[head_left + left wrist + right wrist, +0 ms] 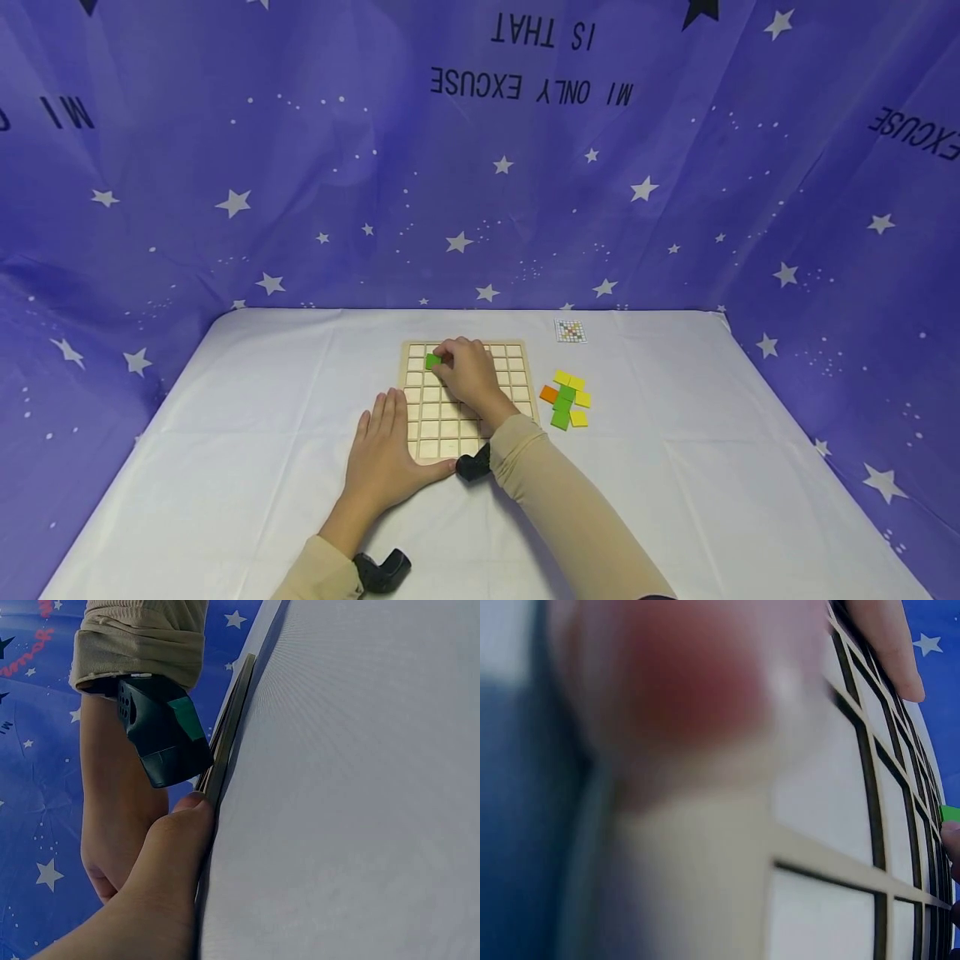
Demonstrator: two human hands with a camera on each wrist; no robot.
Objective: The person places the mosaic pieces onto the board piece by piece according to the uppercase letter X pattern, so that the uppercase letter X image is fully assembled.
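A square wooden grid board (431, 429) lies on the white table. Along its left side and near corner rests my left hand (386, 458), fingers straight and thumb stretched out along the near edge. In the left wrist view that thumb (176, 847) presses against the board's edge. My right hand (471, 373) reaches over the board and pinches a green square tile (432, 362) at a cell in the far left part. The right wrist view shows the tile (951, 814) only at its right border, beside fingertips; a blurred fingertip fills the foreground.
Right of the board lies a loose group of green tiles (561, 419), yellow tiles (578, 418) and an orange tile (549, 393). Farther back is a small card (571, 331) with a coloured grid pattern. A purple star-printed cloth (450, 192) hangs behind the table.
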